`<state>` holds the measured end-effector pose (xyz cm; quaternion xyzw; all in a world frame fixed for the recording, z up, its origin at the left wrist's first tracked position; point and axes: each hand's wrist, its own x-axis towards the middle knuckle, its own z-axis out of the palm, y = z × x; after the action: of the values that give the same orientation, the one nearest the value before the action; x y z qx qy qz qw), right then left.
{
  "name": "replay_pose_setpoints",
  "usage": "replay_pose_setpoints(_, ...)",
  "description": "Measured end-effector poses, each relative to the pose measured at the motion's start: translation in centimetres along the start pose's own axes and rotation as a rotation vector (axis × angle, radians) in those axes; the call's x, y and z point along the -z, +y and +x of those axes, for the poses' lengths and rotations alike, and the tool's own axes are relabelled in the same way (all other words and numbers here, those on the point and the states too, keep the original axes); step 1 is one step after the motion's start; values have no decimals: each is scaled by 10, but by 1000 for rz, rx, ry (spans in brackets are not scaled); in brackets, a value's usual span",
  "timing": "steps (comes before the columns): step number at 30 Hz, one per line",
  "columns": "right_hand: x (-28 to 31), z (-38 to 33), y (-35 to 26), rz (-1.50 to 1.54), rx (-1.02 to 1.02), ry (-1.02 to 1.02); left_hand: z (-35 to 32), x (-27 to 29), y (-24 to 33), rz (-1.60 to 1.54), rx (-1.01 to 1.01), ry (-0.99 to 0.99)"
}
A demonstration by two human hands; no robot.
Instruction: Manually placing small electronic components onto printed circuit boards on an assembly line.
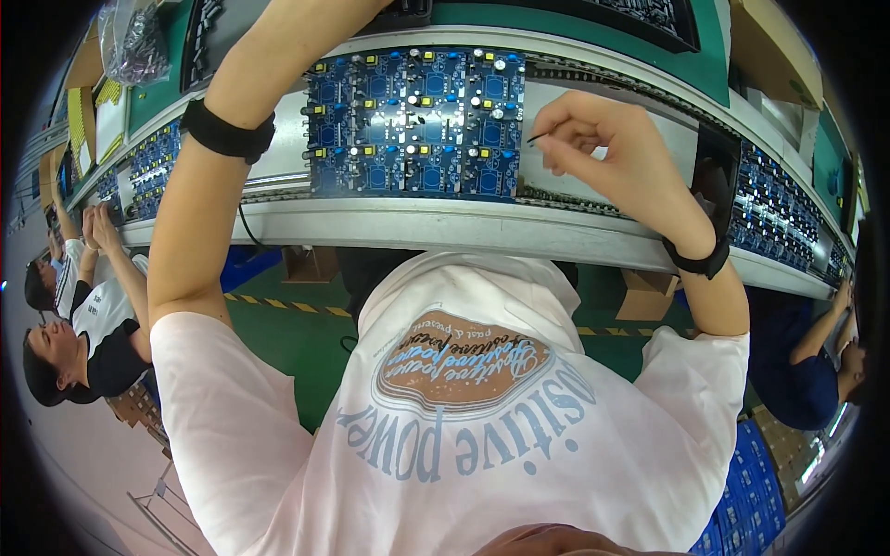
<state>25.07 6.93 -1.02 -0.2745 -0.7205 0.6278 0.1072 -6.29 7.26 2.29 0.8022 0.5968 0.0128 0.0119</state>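
Pinched in my right hand (603,148): a thin dark pin (537,138), tip just right of the blue circuit board panel (417,120) on the conveyor rail (445,222). Left hand's out of frame up top, grip unknown. I'd steady the wrist, lower the pin straight w/o bending it.

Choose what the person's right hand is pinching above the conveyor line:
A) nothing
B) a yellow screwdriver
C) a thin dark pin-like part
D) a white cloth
C: the right hand pinches a thin dark pin-like part in its fingers, beside the blue circuit board panel.
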Motion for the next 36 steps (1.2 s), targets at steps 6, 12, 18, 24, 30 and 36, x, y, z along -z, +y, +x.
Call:
replay_pose_setpoints(6, -12, -1, 0, -276, -1, -63, -16, 16, 15, -46, -142, 307)
replay_pose_setpoints(12, -14, -3, 1, -318, -5, -40, -48, 30, 50, -1004, 284, 177)
replay_pose_setpoints(18, -14, -6, 3, -364, 50, -42, -75, 9, 46, -1342, 229, -61)
replay_pose_setpoints(24, -17, -10, 4, -507, 121, -19, -83, 7, 55, -1572, 320, -151)
replay_pose_setpoints(30, -17, -11, 8, -655, 276, 6, -85, 8, 57, -1576, 342, -142)
replay_pose_setpoints(36, -20, -11, 4, -780, 372, -11, -92, 4, 73, -1463, 361, -110)
